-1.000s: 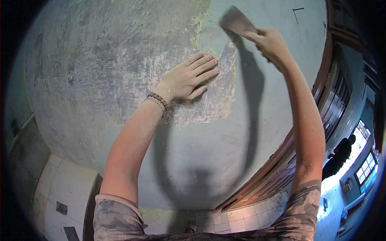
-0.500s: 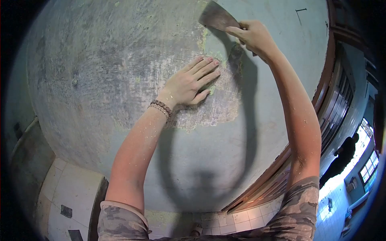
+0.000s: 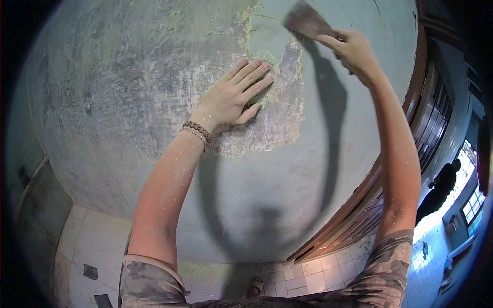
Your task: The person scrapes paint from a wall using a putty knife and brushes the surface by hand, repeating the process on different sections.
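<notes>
My left hand (image 3: 232, 96) lies flat against the wall, fingers extended, at the lower right of a grey scraped patch (image 3: 144, 77). A braided bracelet (image 3: 197, 132) circles that wrist, and pale flakes dot the forearm. Up to the right, my right hand (image 3: 355, 55) grips a scraper (image 3: 309, 21) by its handle. The scraper's wide, flat blade points up and left, blurred, over the pale green paint (image 3: 272, 33). Below the blade, a narrow bare strip (image 3: 292, 59) with a ragged edge joins the scraped patch.
Brown wooden trim (image 3: 336, 215) borders the wall at right. Beyond it, a dark figure of a person (image 3: 440, 187) stands by a bright opening. Below are floor tiles (image 3: 321, 269), with a small dark piece (image 3: 90, 271) at lower left. My arms' shadow falls on the wall.
My right hand and the scraper have shifted right and slightly down in view, showing more of the bare strip. My left hand stays flat on the wall, appearing slightly up and left.
</notes>
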A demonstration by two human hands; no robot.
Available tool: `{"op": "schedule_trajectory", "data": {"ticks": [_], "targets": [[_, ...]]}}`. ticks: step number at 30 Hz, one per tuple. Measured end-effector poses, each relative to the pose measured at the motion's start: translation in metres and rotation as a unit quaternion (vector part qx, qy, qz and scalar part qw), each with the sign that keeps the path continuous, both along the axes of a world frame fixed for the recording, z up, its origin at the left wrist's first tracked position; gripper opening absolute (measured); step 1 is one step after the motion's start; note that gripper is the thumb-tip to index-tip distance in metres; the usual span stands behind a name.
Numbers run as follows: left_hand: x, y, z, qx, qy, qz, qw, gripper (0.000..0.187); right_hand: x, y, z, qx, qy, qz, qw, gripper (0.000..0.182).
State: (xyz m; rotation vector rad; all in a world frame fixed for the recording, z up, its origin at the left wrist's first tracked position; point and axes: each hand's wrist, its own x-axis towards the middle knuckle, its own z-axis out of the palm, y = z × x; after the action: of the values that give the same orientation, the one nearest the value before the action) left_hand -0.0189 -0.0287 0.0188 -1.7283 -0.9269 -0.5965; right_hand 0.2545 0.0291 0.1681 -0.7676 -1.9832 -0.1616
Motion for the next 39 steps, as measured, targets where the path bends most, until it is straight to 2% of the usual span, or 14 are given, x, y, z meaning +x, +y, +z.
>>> {"op": "schedule_trajectory", "data": {"ticks": [4,6,9,12,14,16,20,23,25,28,32,34,36,39], "targets": [[0.004,0.003,-0.001,0.008,-0.007,0.013,1.000,0.069,0.015,0.003,-0.003,-0.006,0.012,0.009,1.000,0.048],[0.006,0.005,-0.002,0.014,-0.008,0.015,1.000,0.069,-0.014,0.003,0.004,0.044,-0.035,-0.036,0.998,0.048],[0.007,0.004,-0.002,0.016,-0.013,0.016,1.000,0.069,-0.022,0.010,0.006,0.070,-0.032,0.017,0.997,0.048],[0.008,0.003,-0.004,0.010,-0.007,0.021,1.000,0.068,-0.005,-0.001,-0.006,0.054,-0.047,0.019,0.997,0.049],[0.008,0.005,-0.004,0.012,-0.009,0.023,1.000,0.069,0.018,0.003,-0.004,-0.073,-0.038,-0.038,0.996,0.051],[0.009,0.004,-0.002,0.009,-0.010,0.019,1.000,0.069,0.009,0.005,-0.006,-0.056,-0.022,-0.037,0.998,0.053],[0.011,0.001,-0.001,0.002,-0.010,0.012,1.000,0.067,-0.045,0.009,-0.011,0.124,-0.019,0.057,0.990,0.050],[0.007,0.000,-0.003,-0.001,-0.015,0.010,1.000,0.066,-0.020,0.011,-0.008,0.145,-0.043,0.048,0.987,0.048],[0.008,0.002,-0.004,0.003,-0.020,0.002,1.000,0.066,0.017,0.019,-0.008,0.015,-0.014,-0.003,1.000,0.049],[0.008,0.001,-0.005,0.001,-0.027,-0.004,1.000,0.067,0.025,0.024,-0.017,0.012,-0.012,-0.054,0.998,0.049],[0.007,0.002,-0.006,0.002,-0.029,-0.004,1.000,0.067,0.001,0.014,-0.014,0.020,-0.018,0.006,1.000,0.046],[0.005,0.002,-0.003,0.004,-0.030,-0.007,1.000,0.067,-0.003,0.018,-0.012,0.055,-0.024,-0.025,0.998,0.051],[0.004,0.002,-0.004,0.008,-0.026,-0.003,1.000,0.069,0.003,0.020,-0.015,0.103,-0.023,-0.142,0.984,0.065],[0.005,0.003,-0.010,0.010,-0.037,-0.016,0.999,0.069,0.008,0.022,-0.010,0.037,-0.039,-0.166,0.985,0.077]]}}
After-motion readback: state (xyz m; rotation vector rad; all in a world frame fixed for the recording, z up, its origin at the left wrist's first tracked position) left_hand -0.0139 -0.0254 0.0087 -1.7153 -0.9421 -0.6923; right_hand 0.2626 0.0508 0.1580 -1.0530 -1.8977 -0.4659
